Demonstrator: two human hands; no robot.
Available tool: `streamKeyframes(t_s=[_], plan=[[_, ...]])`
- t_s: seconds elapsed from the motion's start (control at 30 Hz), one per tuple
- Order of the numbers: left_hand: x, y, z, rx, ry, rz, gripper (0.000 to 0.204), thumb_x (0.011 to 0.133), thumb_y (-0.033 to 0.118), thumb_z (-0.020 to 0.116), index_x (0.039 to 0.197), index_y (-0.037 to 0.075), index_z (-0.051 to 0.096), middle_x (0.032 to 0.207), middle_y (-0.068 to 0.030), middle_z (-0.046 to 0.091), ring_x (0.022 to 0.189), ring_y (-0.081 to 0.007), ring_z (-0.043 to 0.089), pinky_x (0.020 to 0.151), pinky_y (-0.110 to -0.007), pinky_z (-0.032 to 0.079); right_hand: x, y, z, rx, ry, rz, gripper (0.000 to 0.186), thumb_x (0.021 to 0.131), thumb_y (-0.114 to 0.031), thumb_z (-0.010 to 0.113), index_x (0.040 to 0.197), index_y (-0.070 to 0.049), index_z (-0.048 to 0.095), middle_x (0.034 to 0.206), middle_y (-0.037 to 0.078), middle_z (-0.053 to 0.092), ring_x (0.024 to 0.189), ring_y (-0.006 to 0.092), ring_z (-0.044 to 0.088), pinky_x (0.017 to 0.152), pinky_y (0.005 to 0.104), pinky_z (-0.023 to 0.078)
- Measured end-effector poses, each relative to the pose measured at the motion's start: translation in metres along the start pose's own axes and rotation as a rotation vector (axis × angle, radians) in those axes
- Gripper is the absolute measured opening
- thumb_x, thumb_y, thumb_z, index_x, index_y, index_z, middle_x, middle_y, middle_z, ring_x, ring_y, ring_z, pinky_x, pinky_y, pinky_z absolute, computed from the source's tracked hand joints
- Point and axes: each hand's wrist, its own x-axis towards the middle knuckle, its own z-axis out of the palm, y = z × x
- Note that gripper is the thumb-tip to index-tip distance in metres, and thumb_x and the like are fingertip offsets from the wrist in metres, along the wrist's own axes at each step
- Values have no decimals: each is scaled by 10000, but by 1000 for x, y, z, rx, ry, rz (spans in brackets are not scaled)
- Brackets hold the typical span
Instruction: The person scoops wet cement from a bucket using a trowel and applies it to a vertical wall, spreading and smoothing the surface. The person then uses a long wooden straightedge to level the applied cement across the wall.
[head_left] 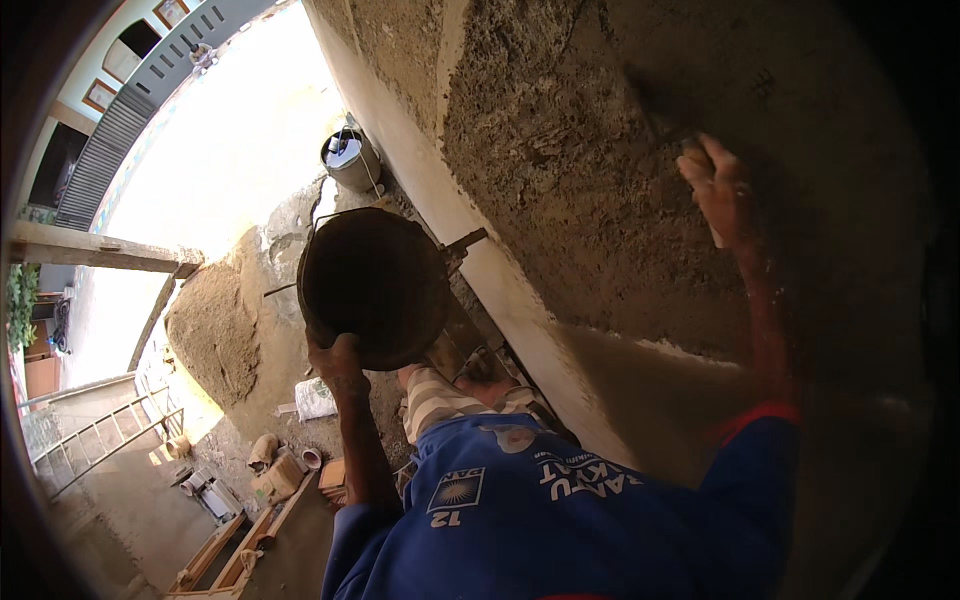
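Dark bucket (428,275) near rough brown wall (560,170)

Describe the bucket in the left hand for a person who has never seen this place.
Start at the rough wall, then look left. The left hand holds a round bucket at its near rim; its inside looks dark, whereas the pail beyond shines inside.

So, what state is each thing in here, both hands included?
Left grip: closed on the held bucket's rim.
Held bucket: open-topped, mouth toward the camera; too dark inside to judge contents.
Right grip: closed around a hand tool, up at the wall.
Hand tool: held, blurred; contact with the wall unclear.
Wall: rough above a smoother pale band.
Far bucket: open, on the ground.
Sand: heaped.
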Motion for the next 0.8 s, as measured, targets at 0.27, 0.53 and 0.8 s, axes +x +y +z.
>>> streamKeyframes(t_s=[0.27, 0.53, 0.8], plan=[[-49, 7, 23, 69, -89, -5, 509, 627, 30, 535, 1129, -53, 523, 962, -122, 628, 827, -221, 603, 786, -310, 487, -88, -28, -18, 200, -441, 233, 495, 887, -238, 564, 1295, 15, 444, 882, 138, 598, 670, 135, 569, 594, 288, 490], [-49, 1, 42, -38, -329, 25, 556, 620, 61, 551, 1161, -66, 513, 978, -136, 640, 864, -220, 622, 809, -308, 501, -147, -34, 100, 32, -896, -221, 534, 817, -154, 592, 1290, 18, 413, 1027, 198, 604, 967, 365, 599, 793, 423, 495], [-27, 61, 52, 12, -645, 152, 609, 592, 71, 548, 1187, -53, 511, 1027, -121, 630, 918, -206, 612, 851, -305, 489, -134, -46, 164, -450, -163, -894, 470, 780, -104, 574, 1242, -78, 492, 1075, 171, 556, 828, 271, 637, 762, 370, 531]])
